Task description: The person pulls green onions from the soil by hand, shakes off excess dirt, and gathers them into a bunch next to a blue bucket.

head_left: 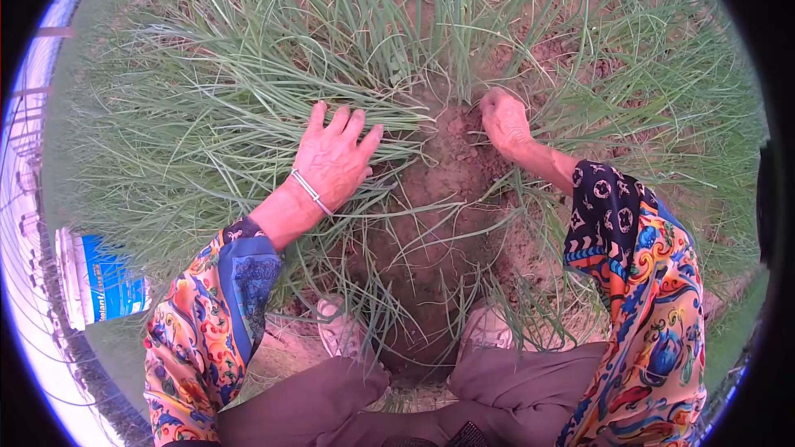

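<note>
Head view shows tall green plants point(248, 74) all around, cut off at the round dark rim. Brown soil point(439, 178) lies in the gap between them, with loose leaves across it. Two bent legs point(323, 401) and bright sleeves point(646, 306) come next, cut off at the bottom. A blue and white tub point(112, 281) is at the left edge, its words hard to read. Long leaves hide bits of the pale shoes point(339, 329). The left hand point(331, 161) lies on the plants, fingers spread apart. The right hand point(503, 124) is curled by the plants' low ends; its fingertips are hard to see, so I can't tell if it grips anything. A thin bangle point(311, 192) circles the left wrist.
</note>
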Demonstrator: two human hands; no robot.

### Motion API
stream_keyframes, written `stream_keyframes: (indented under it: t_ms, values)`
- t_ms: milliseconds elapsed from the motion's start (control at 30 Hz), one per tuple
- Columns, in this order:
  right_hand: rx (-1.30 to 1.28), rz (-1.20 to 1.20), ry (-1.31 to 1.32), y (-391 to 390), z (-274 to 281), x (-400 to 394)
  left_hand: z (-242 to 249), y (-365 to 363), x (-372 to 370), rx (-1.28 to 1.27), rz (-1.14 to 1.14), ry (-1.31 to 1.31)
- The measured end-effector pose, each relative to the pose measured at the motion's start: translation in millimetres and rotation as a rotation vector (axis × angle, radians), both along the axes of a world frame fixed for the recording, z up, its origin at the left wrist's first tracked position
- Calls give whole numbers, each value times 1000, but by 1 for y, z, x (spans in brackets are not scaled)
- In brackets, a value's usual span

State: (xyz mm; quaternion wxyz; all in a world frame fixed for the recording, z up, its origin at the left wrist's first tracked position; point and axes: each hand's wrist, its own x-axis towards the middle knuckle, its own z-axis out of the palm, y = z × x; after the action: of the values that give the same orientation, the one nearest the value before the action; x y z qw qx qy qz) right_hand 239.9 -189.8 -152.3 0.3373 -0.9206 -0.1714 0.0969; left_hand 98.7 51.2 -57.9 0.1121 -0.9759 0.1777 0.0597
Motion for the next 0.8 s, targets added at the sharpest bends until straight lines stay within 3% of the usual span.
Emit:
stream_keyframes:
  t_ms: [67,233,400,567,667,800]
  values:
    - [69,-25,-37,2,7,2,2,0,-3,-6,-7,-11]
    - [-137,312,-150,-3,1,-21,13,-6,-1,-23,-26,-37]
    - [-196,420,-240,0,8,-25,35,-22,8,-37,48,26]
    - [-152,517,-309,-8,-1,-25,15,-9,16,-18,93,-3]
    - [-49,412,-98,-13,-15,-17,6,-3,12,-13,59,-23]
    - [43,213,-42,-8,-17,-4,10,-4,7,-42,53,-34]
